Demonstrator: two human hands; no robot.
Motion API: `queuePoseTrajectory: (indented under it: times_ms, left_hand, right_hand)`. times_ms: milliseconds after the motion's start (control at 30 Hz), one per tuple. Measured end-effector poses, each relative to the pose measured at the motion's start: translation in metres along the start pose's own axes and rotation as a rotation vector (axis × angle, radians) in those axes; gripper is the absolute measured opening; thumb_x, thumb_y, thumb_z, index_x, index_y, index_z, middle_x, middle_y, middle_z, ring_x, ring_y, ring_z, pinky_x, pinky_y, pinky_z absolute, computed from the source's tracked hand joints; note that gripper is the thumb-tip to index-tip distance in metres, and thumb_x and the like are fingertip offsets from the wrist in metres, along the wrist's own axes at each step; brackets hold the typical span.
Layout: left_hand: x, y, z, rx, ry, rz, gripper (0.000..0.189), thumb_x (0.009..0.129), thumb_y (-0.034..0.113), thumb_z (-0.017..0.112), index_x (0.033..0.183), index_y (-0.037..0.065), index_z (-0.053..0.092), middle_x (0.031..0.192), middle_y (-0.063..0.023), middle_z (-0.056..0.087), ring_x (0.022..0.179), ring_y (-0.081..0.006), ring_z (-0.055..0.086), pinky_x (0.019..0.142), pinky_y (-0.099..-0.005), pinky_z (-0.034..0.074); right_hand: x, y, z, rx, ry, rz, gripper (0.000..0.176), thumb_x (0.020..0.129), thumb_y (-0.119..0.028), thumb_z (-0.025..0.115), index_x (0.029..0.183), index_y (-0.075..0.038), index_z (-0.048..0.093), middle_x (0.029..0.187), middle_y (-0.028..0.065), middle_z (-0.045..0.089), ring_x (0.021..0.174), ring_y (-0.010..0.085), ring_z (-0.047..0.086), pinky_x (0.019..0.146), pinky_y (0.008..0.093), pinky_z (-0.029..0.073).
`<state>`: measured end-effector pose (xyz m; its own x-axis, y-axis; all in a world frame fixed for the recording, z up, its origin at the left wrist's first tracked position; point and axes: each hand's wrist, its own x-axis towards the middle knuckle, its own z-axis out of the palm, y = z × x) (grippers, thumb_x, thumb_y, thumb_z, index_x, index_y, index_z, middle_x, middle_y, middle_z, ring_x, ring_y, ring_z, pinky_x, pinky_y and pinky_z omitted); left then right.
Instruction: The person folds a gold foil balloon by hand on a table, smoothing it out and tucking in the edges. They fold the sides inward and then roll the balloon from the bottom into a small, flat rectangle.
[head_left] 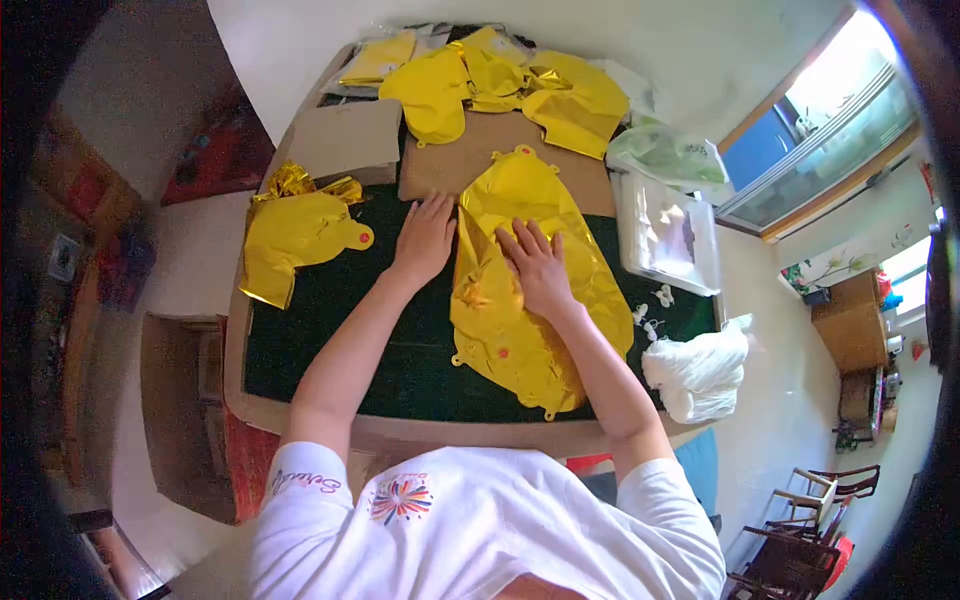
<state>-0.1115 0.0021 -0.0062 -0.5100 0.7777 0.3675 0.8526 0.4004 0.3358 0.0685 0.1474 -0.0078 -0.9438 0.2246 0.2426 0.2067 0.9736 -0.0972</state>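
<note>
A large flat gold foil balloon (590, 300) lies lengthwise on the dark green mat (340, 360), with small tabs along its edge and a red mark near its lower end. My right hand (538, 268) rests on its upper middle, fingers spread and pressing the foil. Against its upper left edge lies my left hand (427, 238), flat with fingers stretched out, partly over the cardboard sheet (455, 150). To the left, another flattened gold foil balloon (300, 240) has a red-marked tab and a crumpled top.
More gold foil balloons (575, 100) lie along the back. A cardboard piece (345, 140) sits at back left. On the right are clear plastic sleeves (675, 235), a green-tinted plastic bag (665, 155) and a white plastic bag (698, 372). An open cardboard box (185, 400) stands left of the table.
</note>
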Motion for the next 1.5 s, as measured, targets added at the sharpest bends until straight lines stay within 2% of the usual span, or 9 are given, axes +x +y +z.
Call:
queuePoseTrajectory:
  times_ms: [167,233,533,767,833,933,1067,1267,1500]
  left_hand:
    - [0.047,0.013,0.001,-0.279,0.033,-0.117,0.04,0.098,0.031,0.043,0.113,-0.001,0.063,0.126,-0.0216,0.057,0.119,-0.0349,0.052,0.101,-0.0425,0.042]
    - [0.065,0.025,-0.023,-0.423,-0.065,-0.527,0.046,0.095,0.039,0.047,0.106,-0.001,0.066,0.118,-0.022,0.061,0.11,-0.0371,0.058,0.093,-0.0452,0.047]
    - [0.142,0.015,0.025,0.077,-0.55,-0.358,0.054,0.076,0.033,0.07,0.119,0.001,0.061,0.111,-0.0216,0.065,0.102,-0.0349,0.064,0.086,-0.0428,0.051]
    - [0.083,0.061,-0.036,0.247,-0.485,-0.286,0.039,0.076,0.018,0.07,0.111,0.004,0.064,0.105,-0.018,0.067,0.095,-0.0294,0.067,0.078,-0.0418,0.054]
    - [0.067,0.069,-0.068,-0.304,-0.687,-0.337,0.041,0.081,0.025,0.069,0.114,0.003,0.058,0.107,-0.0172,0.066,0.095,-0.0299,0.066,0.072,-0.0401,0.056]
    - [0.051,0.046,-0.039,-0.998,-0.584,-0.352,0.03,0.09,0.02,0.06,0.115,0.003,0.057,0.102,-0.0167,0.067,0.094,-0.0279,0.067,0.065,-0.0362,0.057]
    - [0.031,0.027,0.007,-0.17,0.096,0.122,0.035,0.098,0.019,0.046,0.128,0.002,0.052,0.131,-0.0156,0.055,0.125,-0.0283,0.05,0.105,-0.0418,0.038]
    - [0.056,0.028,0.023,-0.152,-0.026,-0.169,0.047,0.099,0.031,0.04,0.134,0.0,0.048,0.142,-0.0161,0.045,0.136,-0.0327,0.035,0.114,-0.046,0.024]
    - [0.059,0.032,0.023,0.007,-0.105,0.008,0.047,0.1,0.031,0.037,0.135,0.001,0.046,0.144,-0.0144,0.044,0.136,-0.0315,0.036,0.115,-0.0488,0.021]
  right_hand:
    - [-0.001,-0.005,-0.006,0.026,0.054,0.016,0.046,0.098,-0.03,0.044,0.143,-0.021,0.04,0.147,0.0102,0.038,0.137,0.032,0.033,0.108,0.0593,0.021]
    - [0.0,-0.004,-0.005,0.022,0.084,0.013,0.045,0.098,-0.03,0.044,0.142,-0.021,0.041,0.147,0.0102,0.038,0.137,0.0317,0.033,0.108,0.0592,0.022]
    - [-0.001,-0.005,-0.004,0.018,0.072,0.013,0.047,0.096,-0.029,0.046,0.142,-0.021,0.041,0.146,0.0096,0.04,0.137,0.0303,0.033,0.108,0.0595,0.022]
    - [-0.001,-0.005,-0.001,0.046,0.097,0.017,0.046,0.095,-0.03,0.048,0.139,-0.018,0.045,0.145,0.0111,0.041,0.136,0.0318,0.034,0.109,0.0595,0.021]
    - [0.0,-0.008,-0.007,0.07,0.026,0.058,0.048,0.092,-0.025,0.05,0.14,-0.02,0.044,0.149,0.0099,0.035,0.14,0.03,0.028,0.11,0.0598,0.02]
    - [-0.001,0.018,0.026,-0.193,-0.003,-0.047,0.046,0.094,-0.025,0.044,0.14,-0.017,0.044,0.151,0.0052,0.034,0.143,0.0249,0.023,0.111,0.0566,0.017]
    - [0.001,0.03,0.05,0.007,0.043,-0.032,0.058,0.084,-0.005,0.051,0.139,-0.021,0.045,0.158,0.0017,0.017,0.145,0.0235,0.019,0.111,0.0582,0.02]
    - [-0.002,0.016,0.027,-0.124,-0.025,-0.01,0.065,0.081,-0.002,0.054,0.142,-0.017,0.04,0.158,0.0015,0.017,0.145,0.0234,0.018,0.112,0.056,0.021]
    - [-0.001,0.013,0.024,-0.273,-0.054,-0.012,0.059,0.088,-0.018,0.046,0.146,-0.012,0.035,0.157,0.0019,0.02,0.144,0.0227,0.02,0.113,0.0553,0.016]
